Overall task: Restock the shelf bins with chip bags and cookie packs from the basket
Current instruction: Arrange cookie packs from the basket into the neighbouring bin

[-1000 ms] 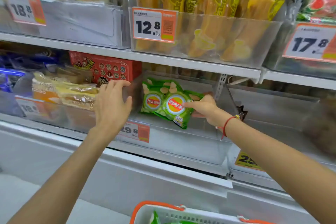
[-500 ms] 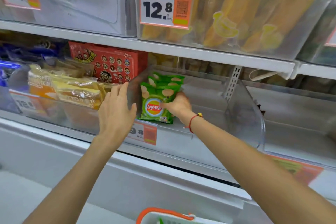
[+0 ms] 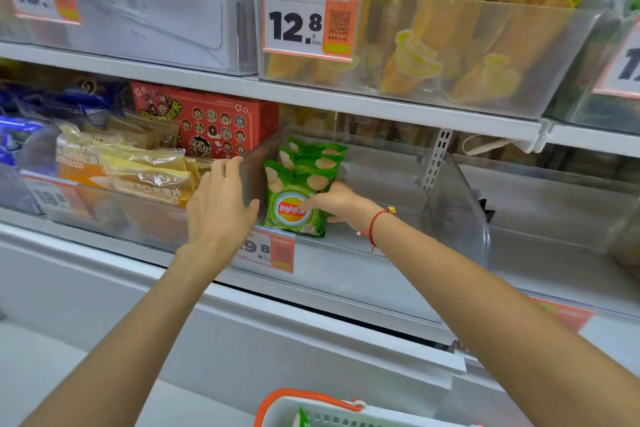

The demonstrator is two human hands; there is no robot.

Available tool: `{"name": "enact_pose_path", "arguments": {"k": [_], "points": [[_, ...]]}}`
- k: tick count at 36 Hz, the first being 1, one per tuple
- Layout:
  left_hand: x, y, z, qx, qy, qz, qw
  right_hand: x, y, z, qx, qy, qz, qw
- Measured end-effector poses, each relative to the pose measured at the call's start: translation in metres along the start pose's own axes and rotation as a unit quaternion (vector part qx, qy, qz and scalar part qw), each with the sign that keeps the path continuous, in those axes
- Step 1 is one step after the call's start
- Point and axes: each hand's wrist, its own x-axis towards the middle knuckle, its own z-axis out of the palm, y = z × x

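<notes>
Three glossy green chip bags (image 3: 302, 184) stand upright, one behind another, at the left end of a clear plastic bin (image 3: 453, 218) in the middle of the frame. My right hand (image 3: 337, 203) reaches over the bin's front wall with its fingers curled against the front bag's right edge, the thumb across its round red-and-yellow logo. My left hand (image 3: 220, 204) lies flat with straight fingers on the clear wall at the bin's left end. Left of it, crinkly see-through packs of yellow cakes (image 3: 149, 177) fill the neighbouring bin, with a red cardboard box (image 3: 214, 125) printed with cartoon faces behind. On the shelf above, tall yellow packs stand in another clear bin behind an orange-edged price tag (image 3: 308, 22). At the bottom edge, a white plastic basket (image 3: 329, 416) with an orange handle shows.
</notes>
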Motion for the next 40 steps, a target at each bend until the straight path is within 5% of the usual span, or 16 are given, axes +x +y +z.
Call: {"name": "enact_pose_path", "arguments": {"k": [6,11,18,26,29,35,40], "points": [[-0.009,0.012,-0.019,0.016,0.018,0.028,0.999,-0.041,-0.001,-0.034,-0.027,-0.037,0.025,0.999],[-0.034,0.043,-0.044,-0.035,0.011,0.075,0.997,-0.084,0.008,-0.056,-0.05,-0.016,-0.04,0.998],[-0.101,0.093,-0.041,-0.169,-0.16,0.083,0.969,-0.17,0.07,-0.091,-0.109,0.01,-0.164,0.98],[-0.173,0.138,0.03,-0.19,-0.479,0.11,0.85,-0.226,0.191,-0.106,-0.274,-0.124,-0.019,0.954],[-0.2,0.154,0.058,-0.115,-0.558,0.142,0.809,-0.233,0.226,-0.104,-0.32,-0.172,0.029,0.931],[-0.25,0.154,0.115,0.032,-0.593,0.195,0.781,-0.222,0.284,-0.086,-0.4,-0.23,0.095,0.882],[-0.284,0.144,0.159,-0.02,-0.599,0.113,0.792,-0.226,0.319,-0.068,-0.38,-0.185,0.12,0.899]]}}
